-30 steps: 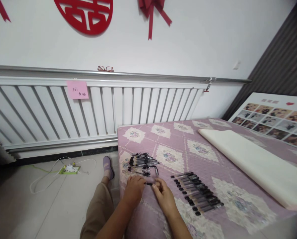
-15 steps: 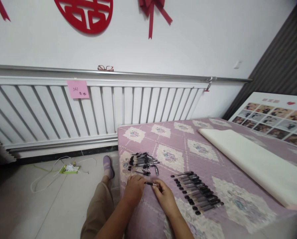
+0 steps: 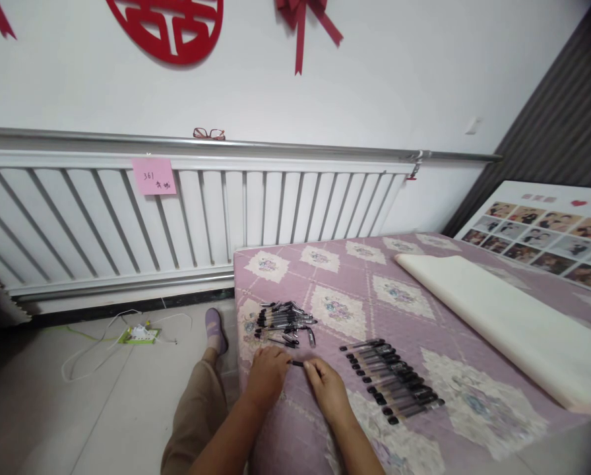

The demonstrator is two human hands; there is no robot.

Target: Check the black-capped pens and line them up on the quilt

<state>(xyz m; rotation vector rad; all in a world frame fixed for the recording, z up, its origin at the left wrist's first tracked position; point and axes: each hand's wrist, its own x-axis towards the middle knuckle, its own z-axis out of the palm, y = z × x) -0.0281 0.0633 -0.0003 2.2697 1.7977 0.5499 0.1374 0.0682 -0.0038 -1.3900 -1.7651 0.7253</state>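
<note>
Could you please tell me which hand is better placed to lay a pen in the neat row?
Probably the right hand: it lies nearer the row of pens, while the left hand is farther off, across the black pen that both hold.

Unable to see both ends of the slim black pen (image 3: 297, 363), covered by the left hand (image 3: 270, 376) and right hand (image 3: 327, 388). Found cut off at the top edge: round red wall ornament (image 3: 181, 58) and red ribbon bow (image 3: 300, 36). Cannot read pale pink lettering (image 3: 539, 198) on the white rectangular photo board (image 3: 547, 224), cropped at right.
</note>
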